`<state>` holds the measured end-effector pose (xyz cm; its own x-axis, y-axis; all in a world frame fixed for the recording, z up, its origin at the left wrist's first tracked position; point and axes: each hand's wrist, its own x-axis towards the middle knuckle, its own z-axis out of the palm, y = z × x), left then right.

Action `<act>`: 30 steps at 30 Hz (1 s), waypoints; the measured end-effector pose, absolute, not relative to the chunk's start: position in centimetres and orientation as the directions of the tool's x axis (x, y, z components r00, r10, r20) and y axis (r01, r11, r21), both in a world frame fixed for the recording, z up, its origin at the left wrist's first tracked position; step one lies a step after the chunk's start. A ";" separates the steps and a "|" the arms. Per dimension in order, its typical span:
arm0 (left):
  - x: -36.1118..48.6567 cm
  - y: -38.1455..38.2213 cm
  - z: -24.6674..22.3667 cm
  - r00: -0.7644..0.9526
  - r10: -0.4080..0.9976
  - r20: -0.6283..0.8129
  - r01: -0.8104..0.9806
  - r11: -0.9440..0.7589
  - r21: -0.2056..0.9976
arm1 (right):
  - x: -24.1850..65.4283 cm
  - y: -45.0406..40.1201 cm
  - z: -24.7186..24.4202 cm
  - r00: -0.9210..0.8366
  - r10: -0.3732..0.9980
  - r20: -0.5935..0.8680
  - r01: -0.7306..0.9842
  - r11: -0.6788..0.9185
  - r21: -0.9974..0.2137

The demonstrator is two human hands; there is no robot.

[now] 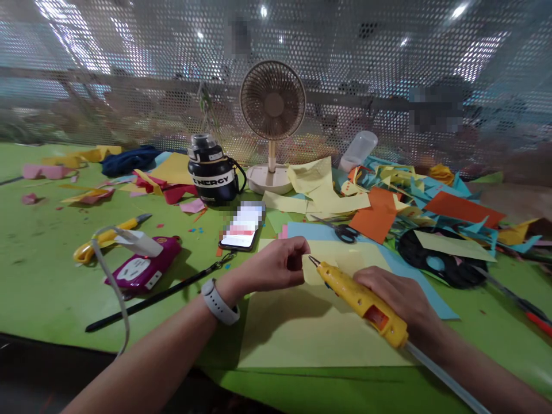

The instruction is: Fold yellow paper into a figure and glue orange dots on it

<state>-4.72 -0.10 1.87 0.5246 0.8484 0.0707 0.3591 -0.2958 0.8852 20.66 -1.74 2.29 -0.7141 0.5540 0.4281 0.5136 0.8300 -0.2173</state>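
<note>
My right hand is wrapped round a yellow glue gun, whose metal nozzle points up and left. A clear glue stick trails from its rear end. Close to the nozzle, my left hand has its thumb and fingertips pinched together at the edge of a small pale-yellow paper piece. That piece is hard to tell from the paper behind it. Beneath both hands lies a large pale-yellow sheet, with blue paper partly under it.
A phone, black jug and fan stand beyond my hands. At left are a purple power strip and yellow cutter. Scissors, paper scraps and a black tray lie at right.
</note>
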 end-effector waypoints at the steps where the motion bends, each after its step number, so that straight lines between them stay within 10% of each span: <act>1: -4.7 -0.1 1.9 0.523 0.849 0.071 0.355 -0.293 0.888 | 20.7 -1.7 2.3 -0.715 0.557 0.423 0.512 0.829 -0.226; 10: -4.8 -0.1 1.4 0.517 0.849 0.107 0.376 -0.338 0.863 | 19.8 -2.4 3.1 -0.559 0.807 0.191 0.590 0.549 -0.592; 14: -4.9 0.1 1.1 0.510 0.850 0.130 0.390 -0.363 0.846 | 20.1 -2.4 3.6 -0.446 0.892 -0.081 0.289 0.058 -0.956; 18: -5.2 0.1 1.6 0.503 0.854 0.135 0.450 -0.392 0.802 | 20.8 -1.8 4.3 -0.535 0.832 -0.146 -0.071 -0.217 -0.974; 25: -6.5 0.3 2.8 0.459 0.879 0.129 0.517 -0.383 0.765 | 22.4 -1.0 7.6 -0.318 0.947 -0.047 -0.155 -0.101 -0.983; 30: -7.7 0.8 3.3 0.347 0.924 0.159 0.605 -0.350 0.716 | 27.1 -0.4 7.2 -0.101 0.989 0.108 0.292 0.133 -0.947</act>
<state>-7.68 0.85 3.26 0.3466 0.9245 0.1588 0.6046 -0.3496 0.7157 27.14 -0.39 7.19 -0.1006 0.9891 0.1079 0.2917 0.1330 -0.9472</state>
